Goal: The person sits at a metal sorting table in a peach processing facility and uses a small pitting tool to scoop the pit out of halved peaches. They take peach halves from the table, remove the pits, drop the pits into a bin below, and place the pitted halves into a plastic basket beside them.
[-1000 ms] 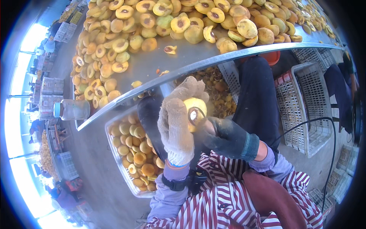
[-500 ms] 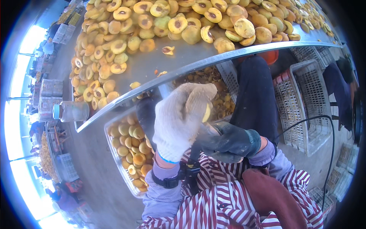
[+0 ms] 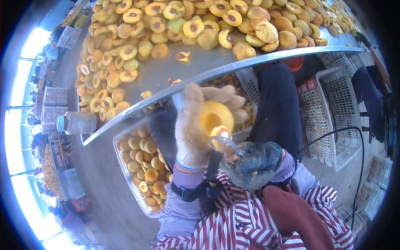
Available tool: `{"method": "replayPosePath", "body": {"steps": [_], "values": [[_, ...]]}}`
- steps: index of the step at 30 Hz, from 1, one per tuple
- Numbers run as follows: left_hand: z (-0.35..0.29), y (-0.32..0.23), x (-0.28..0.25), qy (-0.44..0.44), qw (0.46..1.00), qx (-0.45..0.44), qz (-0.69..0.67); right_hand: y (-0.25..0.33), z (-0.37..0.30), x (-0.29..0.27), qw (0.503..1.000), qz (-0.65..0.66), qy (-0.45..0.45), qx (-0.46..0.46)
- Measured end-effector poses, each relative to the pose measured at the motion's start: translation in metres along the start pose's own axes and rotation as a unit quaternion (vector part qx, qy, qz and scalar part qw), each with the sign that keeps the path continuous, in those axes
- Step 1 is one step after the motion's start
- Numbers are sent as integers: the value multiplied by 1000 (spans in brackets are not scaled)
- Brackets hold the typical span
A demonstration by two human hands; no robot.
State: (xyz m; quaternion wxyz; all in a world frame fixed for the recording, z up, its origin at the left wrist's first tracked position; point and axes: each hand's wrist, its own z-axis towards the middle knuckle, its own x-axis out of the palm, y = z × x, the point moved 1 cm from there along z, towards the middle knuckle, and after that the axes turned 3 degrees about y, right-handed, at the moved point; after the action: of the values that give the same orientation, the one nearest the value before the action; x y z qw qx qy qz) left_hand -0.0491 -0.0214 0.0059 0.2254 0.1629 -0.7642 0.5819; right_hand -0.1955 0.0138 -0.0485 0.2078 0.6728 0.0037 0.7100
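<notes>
The halved fruit [image 3: 221, 111], round and without a clear long axis, sits within the left hand's [image 3: 189, 131] curled fingers, up and left of the right hand [image 3: 255, 164], which is closed on a looped tool [image 3: 229, 144] slanting toward it. Compared with half a second earlier, the fruit's hollow is exposed.

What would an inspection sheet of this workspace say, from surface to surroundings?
Surface: metal table, largely piled with cut fruit.
Job's things: hollow fruit half; loop tool with a small lump at its end.
Clutter: scraps near the table's edge; jar by its left corner.
Hands: left hand, gloved, holds the fruit half; right hand, gloved, grips the loop tool.
Cables: black cable curving down on the right.
Surroundings: fruit crate beside the left leg; white crates and another person to the right.
</notes>
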Motion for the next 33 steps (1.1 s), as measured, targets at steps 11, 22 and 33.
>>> {"method": "replayPosePath", "body": {"steps": [11,22,33], "values": [[-80,-39,-198,-214,585,14,783,21,-2,3,997,-47,-60,-13],[123,-47,-28,88,605,214,762,33,-22,-13,988,-78,-116,-61],[186,3,-68,100,535,28,838,48,-39,-25,972,-78,-202,-86]]}}
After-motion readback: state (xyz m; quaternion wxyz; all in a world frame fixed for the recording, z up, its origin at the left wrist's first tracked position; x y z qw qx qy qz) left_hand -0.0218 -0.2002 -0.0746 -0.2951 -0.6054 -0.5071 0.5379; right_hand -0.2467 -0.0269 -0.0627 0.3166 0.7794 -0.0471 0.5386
